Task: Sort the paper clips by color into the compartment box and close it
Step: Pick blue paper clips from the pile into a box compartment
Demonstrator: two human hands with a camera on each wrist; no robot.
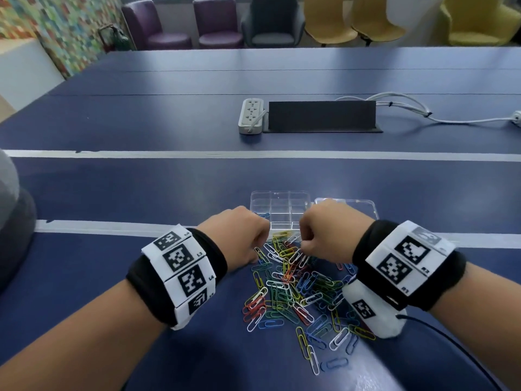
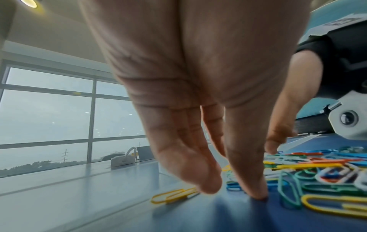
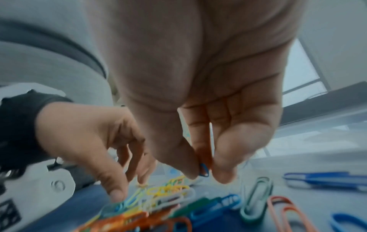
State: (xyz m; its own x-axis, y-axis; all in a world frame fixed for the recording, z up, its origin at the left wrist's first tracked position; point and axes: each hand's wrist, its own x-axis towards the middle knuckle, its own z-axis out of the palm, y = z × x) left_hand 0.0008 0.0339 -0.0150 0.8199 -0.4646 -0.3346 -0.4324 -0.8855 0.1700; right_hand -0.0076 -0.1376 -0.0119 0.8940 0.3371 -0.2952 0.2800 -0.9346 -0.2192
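A loose pile of coloured paper clips [image 1: 296, 292] lies on the blue table in front of me. Just beyond it stands the clear compartment box [image 1: 280, 210], its lid [image 1: 355, 210] lying open to the right. A few blue clips [image 1: 263, 215] show at the box's left edge. My left hand [image 2: 232, 190] reaches down at the pile's far left; its thumb tip touches the table and a yellow clip [image 2: 174, 195] lies beside its fingers, with nothing pinched. My right hand [image 3: 204, 172] hovers over the pile's far end and pinches a blue paper clip [image 3: 204, 170] between thumb and fingers.
Farther back on the table are a white power strip [image 1: 251, 115], a raised black cable flap [image 1: 321, 115] and white cables [image 1: 423, 111]. Chairs line the far side. A grey shape [image 1: 11, 221] sits at the left edge. A black wire [image 1: 451, 342] trails from my right wrist.
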